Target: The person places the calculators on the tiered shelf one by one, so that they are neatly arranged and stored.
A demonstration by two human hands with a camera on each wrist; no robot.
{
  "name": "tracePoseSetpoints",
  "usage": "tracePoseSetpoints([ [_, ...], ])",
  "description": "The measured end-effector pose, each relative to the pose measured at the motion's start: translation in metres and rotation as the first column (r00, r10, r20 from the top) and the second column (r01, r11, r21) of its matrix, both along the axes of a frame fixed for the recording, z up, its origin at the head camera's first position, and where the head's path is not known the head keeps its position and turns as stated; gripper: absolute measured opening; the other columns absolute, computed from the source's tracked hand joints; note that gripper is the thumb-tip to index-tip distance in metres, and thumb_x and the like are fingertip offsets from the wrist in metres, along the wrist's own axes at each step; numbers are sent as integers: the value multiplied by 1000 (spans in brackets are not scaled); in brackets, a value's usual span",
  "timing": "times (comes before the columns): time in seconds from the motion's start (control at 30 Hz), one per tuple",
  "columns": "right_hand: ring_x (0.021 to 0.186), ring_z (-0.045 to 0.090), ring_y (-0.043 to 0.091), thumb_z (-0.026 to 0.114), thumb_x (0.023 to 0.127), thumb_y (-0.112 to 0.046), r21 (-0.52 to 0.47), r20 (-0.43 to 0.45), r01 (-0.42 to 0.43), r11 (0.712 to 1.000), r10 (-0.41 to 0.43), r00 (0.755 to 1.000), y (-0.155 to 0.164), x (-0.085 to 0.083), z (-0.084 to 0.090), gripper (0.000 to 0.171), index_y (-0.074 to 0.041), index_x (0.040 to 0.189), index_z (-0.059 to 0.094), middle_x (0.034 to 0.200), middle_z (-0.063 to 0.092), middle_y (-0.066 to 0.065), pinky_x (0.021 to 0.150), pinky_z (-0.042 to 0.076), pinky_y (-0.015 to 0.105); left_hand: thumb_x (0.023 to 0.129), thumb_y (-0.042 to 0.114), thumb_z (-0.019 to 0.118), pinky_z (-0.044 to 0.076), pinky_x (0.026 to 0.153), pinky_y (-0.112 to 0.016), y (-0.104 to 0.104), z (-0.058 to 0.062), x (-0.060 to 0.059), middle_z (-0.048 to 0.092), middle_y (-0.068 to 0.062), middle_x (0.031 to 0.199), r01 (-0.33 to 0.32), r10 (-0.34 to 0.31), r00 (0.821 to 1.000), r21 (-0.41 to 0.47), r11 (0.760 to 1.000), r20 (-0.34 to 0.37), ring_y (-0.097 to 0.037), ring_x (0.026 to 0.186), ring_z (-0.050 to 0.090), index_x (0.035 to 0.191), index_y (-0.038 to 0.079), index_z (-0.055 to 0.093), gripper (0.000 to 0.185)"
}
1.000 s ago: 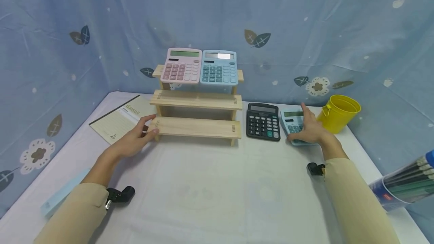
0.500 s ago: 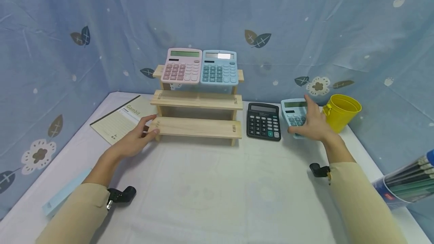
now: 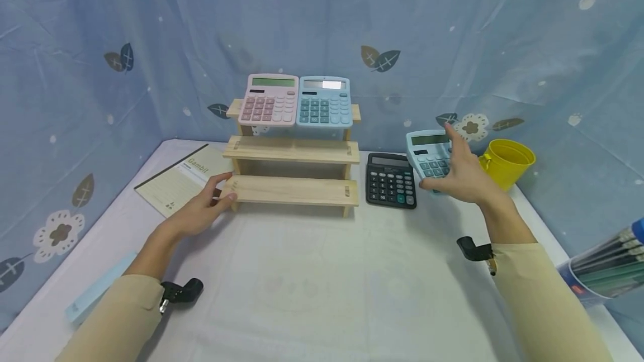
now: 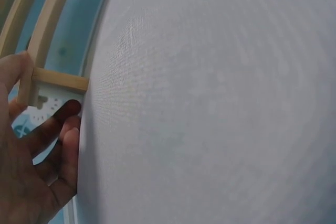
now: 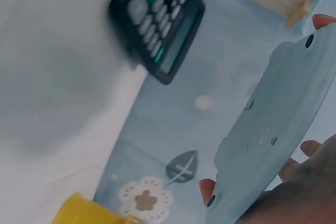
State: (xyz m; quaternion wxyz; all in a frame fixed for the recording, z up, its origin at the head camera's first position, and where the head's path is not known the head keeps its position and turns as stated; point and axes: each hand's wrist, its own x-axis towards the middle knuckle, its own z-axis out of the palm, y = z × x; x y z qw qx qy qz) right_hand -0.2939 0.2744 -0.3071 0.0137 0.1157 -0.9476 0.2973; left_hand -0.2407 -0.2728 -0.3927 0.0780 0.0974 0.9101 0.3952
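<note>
A: While the right hand (image 3: 465, 180) holds it clear of the table (image 3: 322, 272), how does the lifted calculator (image 3: 427, 152) look?

B: It is a pale blue desk calculator with a greenish display at its top edge and grey-blue keys below. The right wrist view shows its plain light underside (image 5: 278, 129) with small dark feet.

A: State the grip.

B: The thumb lies against the lower edge and the fingers curl behind the right side, so the hand clasps the body at one edge. The fingertips (image 5: 207, 187) show at the rim of the underside.

A: Location?

B: In the air at about 2 o'clock from the table centre, just above and right of the black calculator (image 3: 391, 179), with the yellow cup (image 3: 505, 163) at its 3 o'clock.

A: Orientation and long axis?

B: The key face tilts toward the person. The long axis runs from the display end, up and away at roughly 11 o'clock, to the lower end in the palm.

A: And the left hand (image 3: 201, 211)?

B: Its fingers are nearly straight; the thumb and fingertips touch the left end of the wooden rack (image 3: 294, 152) at its lowest step. It grips nothing. A notebook (image 3: 176, 177) lies at its 11 o'clock. A pink calculator (image 3: 268, 99) and a blue calculator (image 3: 324, 101) stand on the top step.
</note>
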Motion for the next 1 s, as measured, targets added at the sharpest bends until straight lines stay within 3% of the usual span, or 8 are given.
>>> tracePoseSetpoints([
  [0.13, 147, 13, 61, 85, 82, -28, 8, 1, -18, 1000, 18, 1000, -8, 3, 9, 128, -22, 165, -12, 170, -10, 22, 106, 20, 84, 110, 45, 44, 46, 103, -62, 1, 0, 0, 48, -34, 140, -2, 2, 1000, 3, 1000, 4, -51, 131, 50, 165, 19, 7, 71],
  [0.3, 136, 30, 52, 85, 80, -25, 8, -25, -52, 999, 52, 998, -17, 8, 10, 123, -16, 166, -2, 168, -1, 26, 105, 34, 75, 110, 46, 43, 48, 100, -61, 2, 0, -1, 47, -34, 140, -2, 2, 1000, -1, 1000, 6, -51, 131, 51, 165, 19, 5, 72],
  [0.4, 132, 32, 48, 85, 80, -25, 6, -11, -63, 998, 63, 998, -22, 11, 8, 121, -18, 166, 1, 166, 3, 25, 104, 37, 72, 110, 46, 43, 47, 101, -61, 2, -1, -1, 47, -35, 141, 0, 0, 1000, -6, 1000, 3, -52, 131, 50, 165, 19, 5, 71],
  [1.0, 137, 29, 46, 86, 78, -29, 26, -74, -171, 985, 173, 982, -63, 27, 17, 117, -20, 166, 9, 168, 10, 20, 105, 36, 70, 109, 53, 42, 42, 106, -65, 0, -2, 0, 43, -36, 146, -16, 16, 1000, -22, 1000, 21, -53, 136, 46, 165, 21, 5, 74],
])
